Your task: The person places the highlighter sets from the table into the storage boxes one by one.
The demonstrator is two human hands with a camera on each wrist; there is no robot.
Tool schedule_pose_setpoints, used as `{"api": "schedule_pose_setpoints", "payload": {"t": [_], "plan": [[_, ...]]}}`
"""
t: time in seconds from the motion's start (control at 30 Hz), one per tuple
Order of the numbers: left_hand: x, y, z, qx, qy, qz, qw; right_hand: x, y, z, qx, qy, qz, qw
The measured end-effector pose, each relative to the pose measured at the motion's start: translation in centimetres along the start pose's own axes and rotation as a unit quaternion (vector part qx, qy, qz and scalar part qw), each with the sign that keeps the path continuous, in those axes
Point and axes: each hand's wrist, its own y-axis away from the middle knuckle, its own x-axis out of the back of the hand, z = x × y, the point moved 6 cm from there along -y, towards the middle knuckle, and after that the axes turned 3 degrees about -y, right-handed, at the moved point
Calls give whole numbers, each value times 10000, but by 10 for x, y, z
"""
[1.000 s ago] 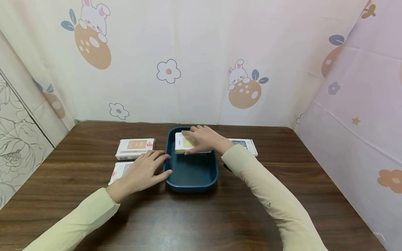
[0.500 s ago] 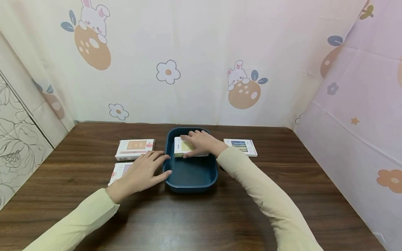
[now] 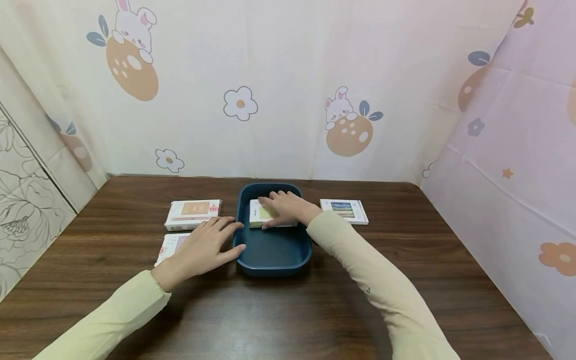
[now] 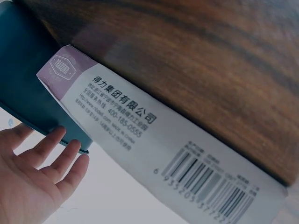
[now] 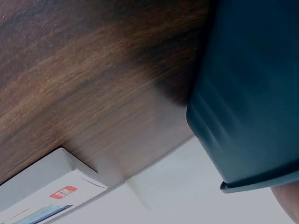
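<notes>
Best kept level, the box (image 3: 255, 213) was gripped beneath the right hand (image 3: 287, 207), the tray (image 3: 274, 270) touched by the loosely spread left hand (image 3: 208, 246).

From here I see a white box (image 3: 258, 214) w/ a yellow-green top panel & greenish near side, lying flat, crosswise, under the R hand (image 3: 288, 207). Thumb's at its near edge; the L end pokes out past the grip, R part mostly hidden. It's in the far half of an open dk-blue tray (image 3: 273, 252), rect. w/ rounded corners & raised walls, sitting upright. Bare tray floor shows nearside of the grip; L rim's at the L hand's (image 3: 207, 245) fingertips.
</notes>
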Motion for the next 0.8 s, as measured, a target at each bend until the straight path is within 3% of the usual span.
{"api": "schedule_pose_setpoints", "payload": {"t": [0.8], "plan": [[0, 0, -1, 24, 4, -59, 10000, -5, -2, -3, -160, 85, -140, 9997]]}}
